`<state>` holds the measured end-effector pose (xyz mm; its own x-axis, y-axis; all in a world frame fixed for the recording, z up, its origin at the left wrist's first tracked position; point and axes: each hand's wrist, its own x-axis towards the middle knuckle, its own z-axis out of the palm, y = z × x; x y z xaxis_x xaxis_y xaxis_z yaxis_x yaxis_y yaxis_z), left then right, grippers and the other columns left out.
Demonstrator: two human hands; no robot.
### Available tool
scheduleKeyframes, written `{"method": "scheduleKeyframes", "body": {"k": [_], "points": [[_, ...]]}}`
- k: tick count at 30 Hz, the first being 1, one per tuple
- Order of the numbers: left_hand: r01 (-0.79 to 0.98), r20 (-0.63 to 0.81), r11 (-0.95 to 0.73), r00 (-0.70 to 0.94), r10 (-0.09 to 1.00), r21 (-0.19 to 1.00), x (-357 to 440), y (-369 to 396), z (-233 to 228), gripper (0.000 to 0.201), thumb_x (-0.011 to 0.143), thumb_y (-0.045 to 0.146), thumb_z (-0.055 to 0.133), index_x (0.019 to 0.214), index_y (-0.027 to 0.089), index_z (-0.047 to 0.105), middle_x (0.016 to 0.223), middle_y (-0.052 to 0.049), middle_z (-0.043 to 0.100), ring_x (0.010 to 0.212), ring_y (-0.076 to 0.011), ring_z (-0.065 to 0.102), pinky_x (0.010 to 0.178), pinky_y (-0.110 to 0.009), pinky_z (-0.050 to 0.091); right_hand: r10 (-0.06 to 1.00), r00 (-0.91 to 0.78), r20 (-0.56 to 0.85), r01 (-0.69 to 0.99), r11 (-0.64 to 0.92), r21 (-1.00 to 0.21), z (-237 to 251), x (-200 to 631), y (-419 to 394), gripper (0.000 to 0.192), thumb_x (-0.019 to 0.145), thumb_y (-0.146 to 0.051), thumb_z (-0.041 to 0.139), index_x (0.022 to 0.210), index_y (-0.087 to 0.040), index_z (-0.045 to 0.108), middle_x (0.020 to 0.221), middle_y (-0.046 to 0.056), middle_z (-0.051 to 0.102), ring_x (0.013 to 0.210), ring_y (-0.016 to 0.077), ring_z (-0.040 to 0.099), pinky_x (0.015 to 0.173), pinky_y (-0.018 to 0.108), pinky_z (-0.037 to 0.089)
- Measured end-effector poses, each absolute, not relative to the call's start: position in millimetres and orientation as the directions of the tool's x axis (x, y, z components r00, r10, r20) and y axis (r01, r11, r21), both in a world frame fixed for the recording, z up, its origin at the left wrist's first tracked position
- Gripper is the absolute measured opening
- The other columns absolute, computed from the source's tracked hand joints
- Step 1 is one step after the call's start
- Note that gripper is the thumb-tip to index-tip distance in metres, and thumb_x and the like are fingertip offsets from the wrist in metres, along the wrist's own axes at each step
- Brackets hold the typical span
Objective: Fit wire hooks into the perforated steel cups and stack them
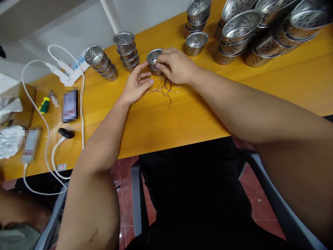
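Observation:
A small perforated metal cup (pixel 154 57) stands between my hands on the wooden table; it looks stacked on another cup. My right hand (pixel 177 65) has its fingers curled over the cup's right rim, pinching there. From the left, my left hand (pixel 137 84) reaches in with fingers apart, its index fingertip at the cup's side. Just in front of the cup lie several thin curved metal wires (pixel 166 91), loosely tangled. A lone perforated cup (pixel 195 44) is to the right of my right hand.
Stacks of perforated cups stand behind my left hand, one leaning (pixel 101 64) and one upright (pixel 126 50). More stacks (pixel 234 38) crowd the right. A power strip (pixel 76 71), white cables, a phone (pixel 69 105) and a green-yellow object (pixel 44 105) lie left. Another person's leg shows lower left.

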<state>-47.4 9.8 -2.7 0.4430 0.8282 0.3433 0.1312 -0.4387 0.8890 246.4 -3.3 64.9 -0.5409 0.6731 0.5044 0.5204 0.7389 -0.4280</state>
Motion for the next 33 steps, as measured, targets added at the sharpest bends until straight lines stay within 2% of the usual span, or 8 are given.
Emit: {"method": "scheduleKeyframes", "body": {"k": [8, 11, 14, 17, 20, 23, 26, 33], "points": [[0.174, 0.357, -0.489, 0.489, 0.796, 0.855, -53, 21, -17, 0.112, 0.088, 0.084, 0.104, 0.182, 0.042, 0.059, 0.196, -0.015, 0.053, 0.167, -0.0482, 0.068, 0.133, -0.067, 0.067, 0.774, -0.466, 0.428, 0.661, 0.626, -0.414, 67, 240, -13, 0.045, 0.114, -0.06, 0.049, 0.114, -0.032, 0.084, 0.136, 0.022, 0.082, 0.131, 0.0441, 0.069, 0.121, 0.062, 0.05], [0.197, 0.357, -0.505, 0.501, 0.788, 0.84, -56, 23, -20, 0.109, 0.09, 0.086, 0.101, 0.181, 0.041, 0.059, 0.194, -0.016, 0.055, 0.17, -0.0479, 0.066, 0.133, -0.067, 0.067, 0.826, -0.382, 0.415, 0.661, 0.558, -0.501, 80, 243, -31, 0.056, 0.108, -0.064, 0.062, 0.146, -0.031, 0.086, 0.163, 0.024, 0.071, 0.152, 0.0436, 0.064, 0.133, 0.058, 0.049], [0.203, 0.367, -0.523, 0.509, 0.779, 0.828, -57, 24, -21, 0.109, 0.09, 0.089, 0.1, 0.177, 0.037, 0.061, 0.194, -0.017, 0.056, 0.169, -0.0465, 0.066, 0.137, -0.067, 0.063, 0.882, -0.239, 0.405, 0.706, 0.444, -0.552, 103, 252, -50, 0.071, 0.112, -0.058, 0.066, 0.177, -0.032, 0.066, 0.186, 0.02, 0.053, 0.171, 0.0332, 0.054, 0.142, 0.045, 0.045], [0.198, 0.349, -0.501, 0.507, 0.788, 0.843, -54, 19, -16, 0.108, 0.087, 0.087, 0.102, 0.174, 0.034, 0.064, 0.188, -0.018, 0.061, 0.166, -0.045, 0.069, 0.137, -0.066, 0.063, 0.928, -0.071, 0.365, 0.8, 0.271, -0.535, 117, 265, -57, 0.07, 0.12, -0.043, 0.061, 0.187, -0.025, 0.054, 0.197, 0.021, 0.042, 0.164, 0.0372, 0.063, 0.138, 0.048, 0.049], [0.177, 0.309, -0.437, 0.482, 0.82, 0.882, -49, 8, -4, 0.1, 0.084, 0.078, 0.107, 0.166, 0.034, 0.072, 0.179, -0.018, 0.069, 0.162, -0.043, 0.072, 0.138, -0.063, 0.063, 0.96, 0.056, 0.273, 0.854, 0.095, -0.511, 112, 277, -47, 0.09, 0.111, -0.021, 0.079, 0.193, -0.014, 0.043, 0.204, 0.03, 0.027, 0.147, 0.0466, 0.074, 0.128, 0.063, 0.054], [0.147, 0.28, -0.375, 0.435, 0.856, 0.915, -44, -4, 8, 0.092, 0.079, 0.072, 0.112, 0.156, 0.034, 0.078, 0.176, -0.018, 0.072, 0.16, -0.0424, 0.074, 0.137, -0.061, 0.064, 0.982, 0.066, 0.177, 0.891, 0.022, -0.454, 104, 283, -33, 0.071, 0.107, -0.003, 0.08, 0.176, -0.007, 0.064, 0.189, 0.039, 0.049, 0.14, 0.0461, 0.076, 0.124, 0.067, 0.056], [0.151, 0.258, -0.338, 0.392, 0.883, 0.929, -40, -10, 16, 0.095, 0.071, 0.073, 0.114, 0.15, 0.034, 0.079, 0.174, -0.018, 0.073, 0.161, -0.0438, 0.072, 0.136, -0.061, 0.064, 0.974, 0.069, 0.214, 0.894, 0.035, -0.447, 108, 284, -31, 0.027, 0.115, -0.007, 0.076, 0.14, -0.013, 0.086, 0.162, 0.032, 0.075, 0.137, 0.0447, 0.077, 0.124, 0.067, 0.057], [0.107, 0.271, -0.314, 0.296, 0.916, 0.943, -31, -22, 31, 0.086, 0.084, 0.095, 0.099, 0.142, 0.034, 0.082, 0.165, -0.016, 0.08, 0.143, -0.0412, 0.084, 0.134, -0.063, 0.065, 0.765, -0.226, 0.603, 0.695, 0.56, -0.451, 130, 278, -63, 0.031, 0.131, -0.046, 0.052, 0.142, -0.045, 0.081, 0.162, 0.008, 0.072, 0.154, 0.0419, 0.07, 0.135, 0.059, 0.061]]}}
